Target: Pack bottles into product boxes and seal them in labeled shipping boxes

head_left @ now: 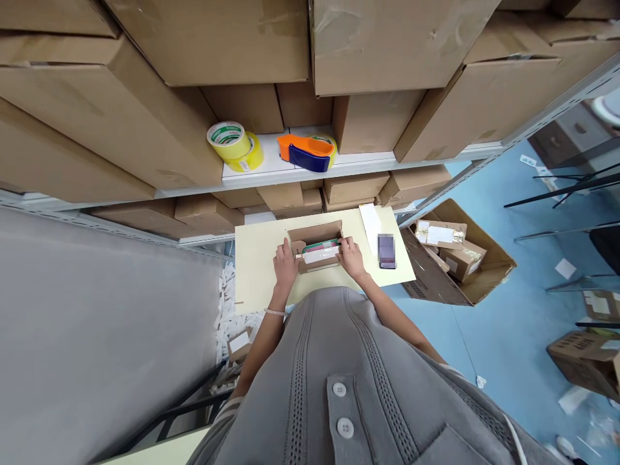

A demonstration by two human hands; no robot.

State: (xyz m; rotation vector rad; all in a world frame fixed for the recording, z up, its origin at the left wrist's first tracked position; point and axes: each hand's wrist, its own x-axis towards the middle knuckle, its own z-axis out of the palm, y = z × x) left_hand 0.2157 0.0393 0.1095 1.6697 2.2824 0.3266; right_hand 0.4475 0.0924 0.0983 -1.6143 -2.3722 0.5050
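Note:
A small cardboard box (317,232) stands open on the pale yellow board in front of me. Inside it lie flat items, with a green and pink one (321,246) and a white strip (320,256) showing; what they are I cannot make out. My left hand (285,263) grips the box's left side, its fingers bent around the edge. On the opposite side, my right hand (351,256) holds the right edge, fingertips close to the items. A phone (386,251) lies to the right, beside a white paper slip (371,227).
Tape rolls (228,143) and an orange and blue tape dispenser (307,152) sit on the shelf (271,161) ahead, among large cartons (232,39). Right of the board (256,284), a big open carton (491,265) holds several parcels. A grey wall (97,336) stands left.

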